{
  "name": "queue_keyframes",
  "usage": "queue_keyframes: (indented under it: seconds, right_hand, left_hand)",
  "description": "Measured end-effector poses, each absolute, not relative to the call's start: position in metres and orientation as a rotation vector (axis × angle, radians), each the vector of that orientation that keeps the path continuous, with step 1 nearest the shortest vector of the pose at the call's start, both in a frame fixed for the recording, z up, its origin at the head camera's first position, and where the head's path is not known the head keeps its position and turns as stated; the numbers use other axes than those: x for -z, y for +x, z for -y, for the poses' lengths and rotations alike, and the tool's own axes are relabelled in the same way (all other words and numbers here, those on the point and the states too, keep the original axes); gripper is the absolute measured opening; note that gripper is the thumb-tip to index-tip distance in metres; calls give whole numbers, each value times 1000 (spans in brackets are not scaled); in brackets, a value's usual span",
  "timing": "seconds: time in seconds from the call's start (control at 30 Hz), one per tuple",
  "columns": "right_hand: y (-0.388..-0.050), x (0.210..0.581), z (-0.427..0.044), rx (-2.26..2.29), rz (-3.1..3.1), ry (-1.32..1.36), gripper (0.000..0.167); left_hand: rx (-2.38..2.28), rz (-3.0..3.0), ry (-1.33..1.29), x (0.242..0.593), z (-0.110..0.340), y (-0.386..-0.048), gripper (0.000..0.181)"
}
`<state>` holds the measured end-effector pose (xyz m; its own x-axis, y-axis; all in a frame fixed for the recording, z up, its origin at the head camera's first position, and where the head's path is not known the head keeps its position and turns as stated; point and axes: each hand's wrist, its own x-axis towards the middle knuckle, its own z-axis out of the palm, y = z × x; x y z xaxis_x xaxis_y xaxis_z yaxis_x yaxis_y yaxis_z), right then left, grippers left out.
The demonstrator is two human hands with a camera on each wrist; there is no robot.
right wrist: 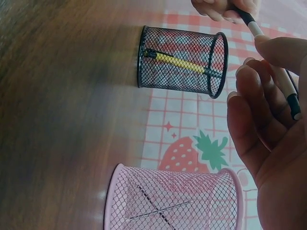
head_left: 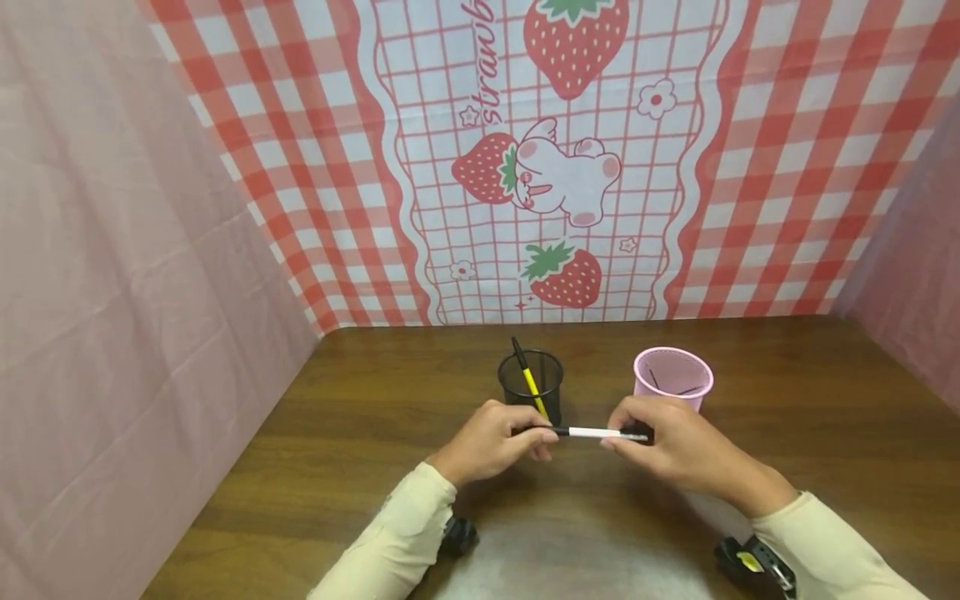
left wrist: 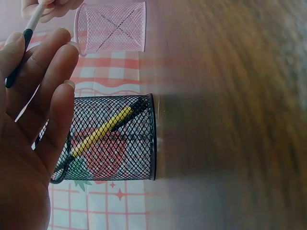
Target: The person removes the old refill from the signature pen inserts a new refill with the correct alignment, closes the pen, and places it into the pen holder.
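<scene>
White-and-black pen (head_left: 592, 432) was held level between the two hands, above the table (head_left: 360, 433) and on the near side of both mesh cups. The left hand (head_left: 495, 437) pinched its black end between thumb and forefinger, the remaining fingers slightly bent and off the pen. The right hand (head_left: 678, 442) pinched the opposite, white part near its dark tip, thumb against the barrel. The two hands were apart, with a length of white barrel exposed between them. Just beyond the left hand, the black mesh cup (right wrist: 163, 79) stood upright; inside it a yellow-and-black pen (head_left: 531, 382) leaned, its black upper end above the rim. Just beyond the right hand, the pink mesh cup (head_left: 678, 367) stood upright, its lower part hidden behind that hand in the head view. Two thin dark lines (right wrist: 151, 199) crossed within it; through the mesh these appeared to be slim sticks, though this could not be confirmed. Farther beyond both hands hung a strawberry-printed cloth (head_left: 645, 200).
</scene>
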<state>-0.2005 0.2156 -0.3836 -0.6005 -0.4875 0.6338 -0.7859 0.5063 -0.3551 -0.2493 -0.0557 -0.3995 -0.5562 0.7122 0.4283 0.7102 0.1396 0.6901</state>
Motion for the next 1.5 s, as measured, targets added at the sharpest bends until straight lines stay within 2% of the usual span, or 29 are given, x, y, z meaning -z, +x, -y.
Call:
queue_keyframes:
  seconds: [0.23, 0.53, 0.9, 1.2, 1.5]
  right_hand:
    - [-201, 383, -216, -864, 2285, 1049, 34]
    - [-200, 383, -215, -848, 2295, 1037, 34]
    - [-198, 385, -214, -849, 2299, 1028, 34]
    - [-198, 386, -214, -842, 2297, 1017, 34]
    - [-198, 386, -215, -845, 2306, 1005, 34]
  left_hand:
    - [-1431, -2387, 1476, 398, 56, -250, 13]
    - [-1385, -2375, 1446, 396, 57, -250, 25]
    - [-1359, -2389, 1380, 401, 59, -250, 29]
    - [-1430, -2369, 1439, 400, 59, -249, 21]
    - [-1329, -2598, 1575, 397, 57, -246, 39]
